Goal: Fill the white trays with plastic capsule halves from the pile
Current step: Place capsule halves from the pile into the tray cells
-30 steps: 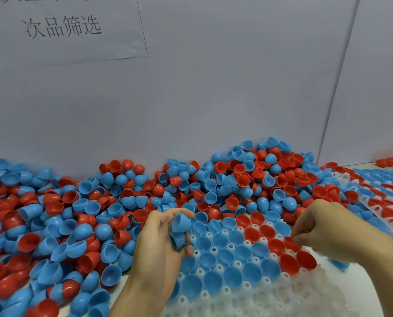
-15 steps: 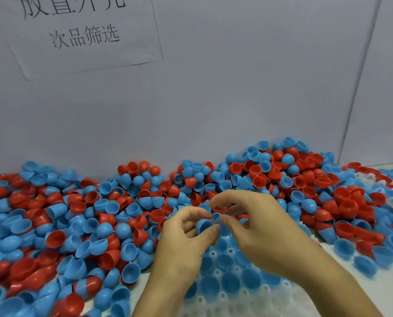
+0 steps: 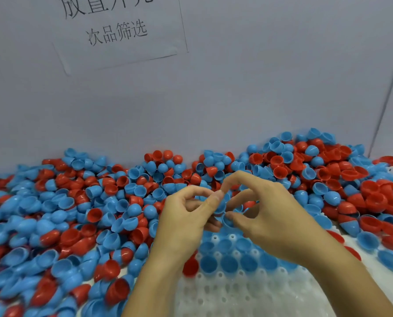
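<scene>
Hands meet above tray (image 3: 236, 291): left hand (image 3: 186, 216) and right hand (image 3: 271, 216) both pinch blue halves (image 3: 221, 208) beside pile (image 3: 88, 202).

Pale grey-blue wall (image 3: 248, 92) behind, evenly lit; paper sign (image 3: 120, 30) with Chinese characters taped upper left; vertical panel seam (image 3: 387, 97) far right.
</scene>
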`<control>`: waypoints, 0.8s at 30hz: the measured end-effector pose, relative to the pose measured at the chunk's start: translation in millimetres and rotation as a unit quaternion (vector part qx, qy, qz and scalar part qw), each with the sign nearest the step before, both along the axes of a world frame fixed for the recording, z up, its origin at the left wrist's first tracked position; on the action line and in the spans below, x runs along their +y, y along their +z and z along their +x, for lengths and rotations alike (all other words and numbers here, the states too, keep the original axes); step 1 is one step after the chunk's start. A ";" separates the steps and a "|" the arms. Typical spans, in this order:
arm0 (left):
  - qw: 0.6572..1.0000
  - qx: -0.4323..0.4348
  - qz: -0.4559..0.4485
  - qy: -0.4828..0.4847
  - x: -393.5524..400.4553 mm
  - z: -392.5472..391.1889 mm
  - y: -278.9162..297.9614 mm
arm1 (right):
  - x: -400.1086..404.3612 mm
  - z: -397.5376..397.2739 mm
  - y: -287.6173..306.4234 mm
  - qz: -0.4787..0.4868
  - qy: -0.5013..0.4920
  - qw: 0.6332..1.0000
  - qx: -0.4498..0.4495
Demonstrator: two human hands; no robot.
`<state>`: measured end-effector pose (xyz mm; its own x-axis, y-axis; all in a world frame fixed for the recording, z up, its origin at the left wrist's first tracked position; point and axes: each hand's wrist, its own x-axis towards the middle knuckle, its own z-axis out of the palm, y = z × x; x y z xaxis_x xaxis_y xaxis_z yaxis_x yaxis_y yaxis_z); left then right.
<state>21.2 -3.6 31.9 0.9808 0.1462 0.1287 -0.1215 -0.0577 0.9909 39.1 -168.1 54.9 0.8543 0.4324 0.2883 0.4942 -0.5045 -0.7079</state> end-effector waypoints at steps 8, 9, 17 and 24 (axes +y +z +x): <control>0.998 0.058 0.009 0.025 8.1 -18.3 11.2 | 6.7 -5.9 7.8 0.012 0.025 0.999 0.028; 0.998 0.065 0.011 0.025 10.0 -19.6 11.8 | 8.3 -5.9 7.6 0.007 0.025 0.999 0.028; 0.988 0.142 0.061 -0.002 19.0 -23.8 26.9 | 17.6 -10.3 7.3 -0.102 0.022 0.994 0.010; 0.967 0.075 -0.083 0.229 42.5 -27.5 6.5 | 38.9 -25.6 3.1 -0.198 0.041 0.977 0.064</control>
